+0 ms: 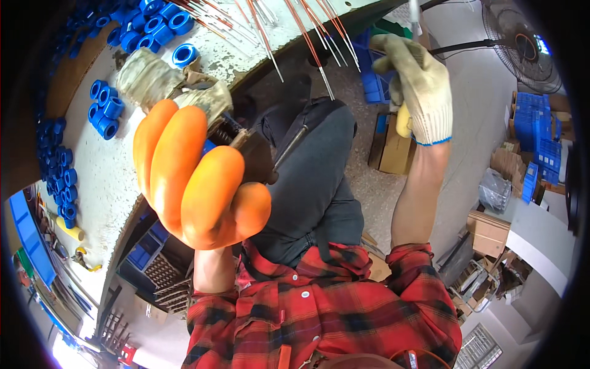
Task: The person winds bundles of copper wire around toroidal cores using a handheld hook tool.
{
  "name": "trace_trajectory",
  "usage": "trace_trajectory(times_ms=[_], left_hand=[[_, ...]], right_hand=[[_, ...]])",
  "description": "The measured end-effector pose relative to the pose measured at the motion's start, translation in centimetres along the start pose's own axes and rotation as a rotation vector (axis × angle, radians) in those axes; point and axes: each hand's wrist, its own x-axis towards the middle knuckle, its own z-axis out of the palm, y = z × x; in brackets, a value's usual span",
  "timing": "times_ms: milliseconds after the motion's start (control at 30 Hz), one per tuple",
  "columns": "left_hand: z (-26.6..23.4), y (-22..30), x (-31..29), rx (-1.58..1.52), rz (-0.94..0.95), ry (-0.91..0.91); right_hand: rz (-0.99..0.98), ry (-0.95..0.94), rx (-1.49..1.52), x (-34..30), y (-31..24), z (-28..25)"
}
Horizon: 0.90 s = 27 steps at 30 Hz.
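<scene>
My left hand (196, 184), in a thick orange rubber glove, is closed with its fingers curled beside a vise (255, 154) at the bench edge. A sliver of a blue part (208, 147) shows between the glove and the vise; the rest is hidden. Dirty cloth (147, 80) is wrapped over the vise's far side, and its bar handle (292, 146) sticks out over my legs. Raised on the right, my right hand (424, 86), in a white knit glove, closes around a tool with a yellow handle (404, 121). Its metal shaft (415, 18) points up past the fingers.
Several blue ring-shaped fittings (106, 109) lie on the worn white bench (117, 172), with more piled behind. Thin red and white rods (264, 37) overhang its far edge. A fan (522, 43) stands at far right, near blue crates (533, 123) and a cardboard box (393, 147).
</scene>
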Motion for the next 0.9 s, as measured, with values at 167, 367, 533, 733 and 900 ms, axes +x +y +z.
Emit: trace_trajectory(times_ms=[167, 367, 533, 733, 900], left_hand=[[0.8, -0.4, -0.7, 0.012, 0.02, 0.089], [0.1, 0.1, -0.3, -0.006, -0.005, 0.024], [-2.2, 3.1, -0.2, 0.07, -0.041, -0.05], [-1.2, 10.4, -1.4, -0.458, -0.483, -0.482], [3.5, 11.6, 1.2, -1.205, -1.234, -0.811]], right_hand=[[-0.05, -0.244, 0.07, 0.8, -0.1, 1.8], [0.154, -0.274, 0.203, -1.3, -0.3, 1.1], [0.349, -0.289, 0.119, -7.6, 1.3, -4.0], [0.406, -0.185, 0.101, -17.7, 6.0, -10.1], [0.437, -0.248, 0.102, -24.5, 7.7, -12.8]])
